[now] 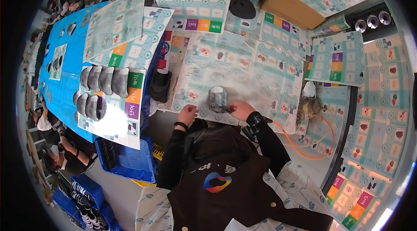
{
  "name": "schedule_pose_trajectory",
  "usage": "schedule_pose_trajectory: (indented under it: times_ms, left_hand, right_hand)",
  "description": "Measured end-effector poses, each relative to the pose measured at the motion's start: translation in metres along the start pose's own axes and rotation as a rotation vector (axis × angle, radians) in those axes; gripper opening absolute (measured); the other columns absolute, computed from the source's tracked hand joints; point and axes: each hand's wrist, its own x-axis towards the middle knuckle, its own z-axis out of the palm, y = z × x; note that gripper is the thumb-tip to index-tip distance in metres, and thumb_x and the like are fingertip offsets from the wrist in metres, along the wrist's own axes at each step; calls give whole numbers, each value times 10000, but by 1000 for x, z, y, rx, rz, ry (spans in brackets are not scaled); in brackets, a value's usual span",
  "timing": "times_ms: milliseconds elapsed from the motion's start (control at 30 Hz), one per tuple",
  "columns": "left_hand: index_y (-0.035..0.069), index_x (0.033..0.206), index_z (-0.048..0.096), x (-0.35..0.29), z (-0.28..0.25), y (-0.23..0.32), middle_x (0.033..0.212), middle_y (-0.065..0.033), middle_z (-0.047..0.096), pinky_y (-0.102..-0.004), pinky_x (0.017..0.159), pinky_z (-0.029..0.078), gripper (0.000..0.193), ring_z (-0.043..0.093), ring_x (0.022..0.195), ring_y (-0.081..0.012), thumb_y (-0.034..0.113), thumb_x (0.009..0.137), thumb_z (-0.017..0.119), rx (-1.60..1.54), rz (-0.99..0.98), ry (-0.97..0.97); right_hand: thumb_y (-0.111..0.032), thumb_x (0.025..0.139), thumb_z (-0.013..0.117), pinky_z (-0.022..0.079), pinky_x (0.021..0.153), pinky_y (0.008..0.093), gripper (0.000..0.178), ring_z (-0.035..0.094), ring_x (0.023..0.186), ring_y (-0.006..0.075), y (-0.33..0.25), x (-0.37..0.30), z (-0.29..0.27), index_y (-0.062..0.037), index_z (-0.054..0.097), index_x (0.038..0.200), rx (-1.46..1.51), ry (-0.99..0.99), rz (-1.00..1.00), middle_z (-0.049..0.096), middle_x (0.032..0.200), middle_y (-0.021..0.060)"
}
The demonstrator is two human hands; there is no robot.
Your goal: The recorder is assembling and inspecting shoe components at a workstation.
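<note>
My left hand (188,114) hovers at the front edge of the worktable, its fingers curled together; whatever they might hold is too small to make out. In my right hand (243,110) is a small red-and-black hand tool (229,108), with an orange hose (281,130) trailing from it to the right. The tool's tip meets the lower right side of a dark grey, rounded shoe-shaped piece (217,99) with a pale end at its top. That piece stands on the dusty, printed sheet (260,84) covering the table, apart from my left hand.
Similar grey pieces (105,80) stand in rows on a board at left, beside a long blue table (61,84). A blue crate (130,168) sits below it. Dark pieces (160,85) lie left of my table. Printed panels and a cardboard box (289,7) stand behind. Several people work at left.
</note>
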Motion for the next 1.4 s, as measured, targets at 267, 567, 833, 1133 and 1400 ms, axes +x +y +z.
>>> schedule_pose_trajectory:
  times_ms: [267, 567, 833, 1133, 1400]
  left_hand:
    - [65, 860, 701, 82, -20, -55, 704, -140, 674, -492, 697, 541, 358, 673, 675, -315, 418, 910, 668, 945, 426, 353]
    - [8, 821, 737, 23, 106, 55, 867, -251, 713, -481, 766, 571, 293, 704, 865, -407, 285, 766, 657, 695, 180, 300]
    - [-7, 842, 712, -60, 22, 139, 865, -256, 695, -492, 733, 550, 362, 681, 825, -430, 337, 731, 694, 778, 475, 256]
    - [72, 882, 633, -195, -343, 98, 827, -184, 692, -509, 706, 526, 138, 668, 823, -421, 160, 775, 633, 966, 448, 864]
    - [130, 921, 752, -181, -418, 136, 871, -124, 739, -445, 783, 566, 206, 704, 843, -350, 152, 750, 641, 1093, 312, 954]
  right_hand:
    - [-272, 902, 747, 521, 905, 378, 451, 676, 1033, 213, 46, -1, 25, 5, 630, 1238, 454, 103, -129, 724, 1103, 152]
    - [-95, 866, 609, 475, 766, 352, 351, 556, 780, 247, 299, -84, 86, 6, 527, 1192, 287, 691, 188, 594, 916, 106]
    - [-68, 836, 594, 479, 742, 365, 251, 548, 775, 223, 286, -79, 93, 2, 557, 1074, 435, 672, 82, 543, 845, 78]
    - [-79, 829, 616, 459, 703, 404, 191, 514, 698, 313, 201, -63, 82, -19, 523, 985, 501, 567, 93, 518, 773, 133]
    - [-58, 841, 615, 447, 609, 356, 180, 520, 642, 222, 141, -100, 58, -22, 531, 997, 531, 586, 261, 513, 734, 88]
